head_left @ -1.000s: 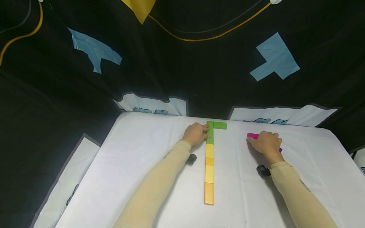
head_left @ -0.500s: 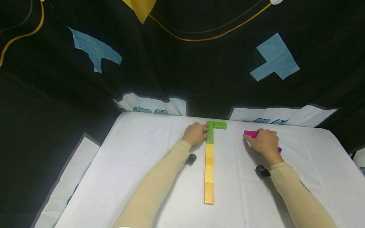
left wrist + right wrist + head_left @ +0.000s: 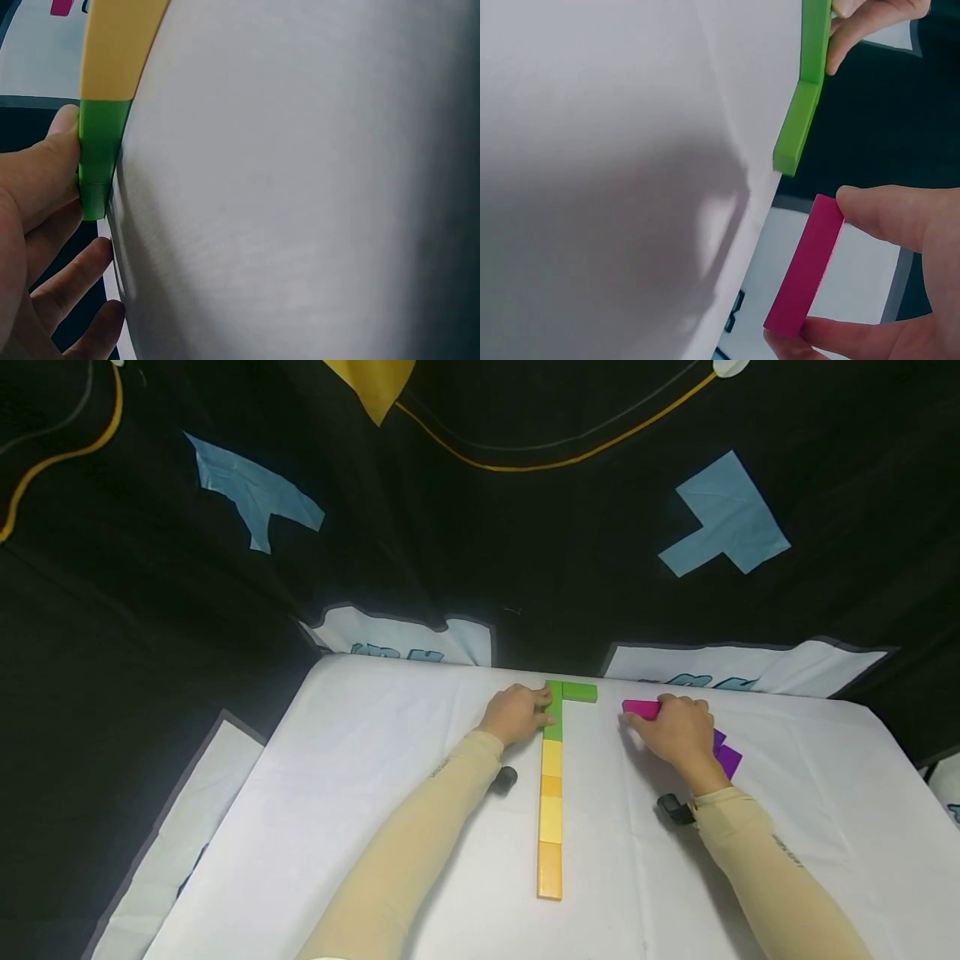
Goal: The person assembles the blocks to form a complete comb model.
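My left hand (image 3: pixel 516 714) rests its fingertips on the left side of an upright green block (image 3: pixel 553 718) at the far end of a row. In the left wrist view the thumb (image 3: pixel 64 146) lies along that block, the other fingers spread loosely below. A second green block (image 3: pixel 580 692) lies crosswise at the row's end, pointing right. My right hand (image 3: pixel 678 735) pinches a magenta block (image 3: pixel 804 266) by its two ends between thumb and fingers, above the table and right of the green blocks. Part of the magenta block is hidden by the hand in the head view.
Yellow (image 3: pixel 551 820) and orange blocks (image 3: pixel 550 872) continue the row toward the near side of the white table (image 3: pixel 375 752). Purple blocks (image 3: pixel 729 760) lie behind the right wrist, partly hidden. A dark curtain (image 3: pixel 480 543) hangs beyond the far table edge.
My right hand has moved left with the magenta block, toward the green blocks, and more of the purple blocks shows. The left hand stays where it was.
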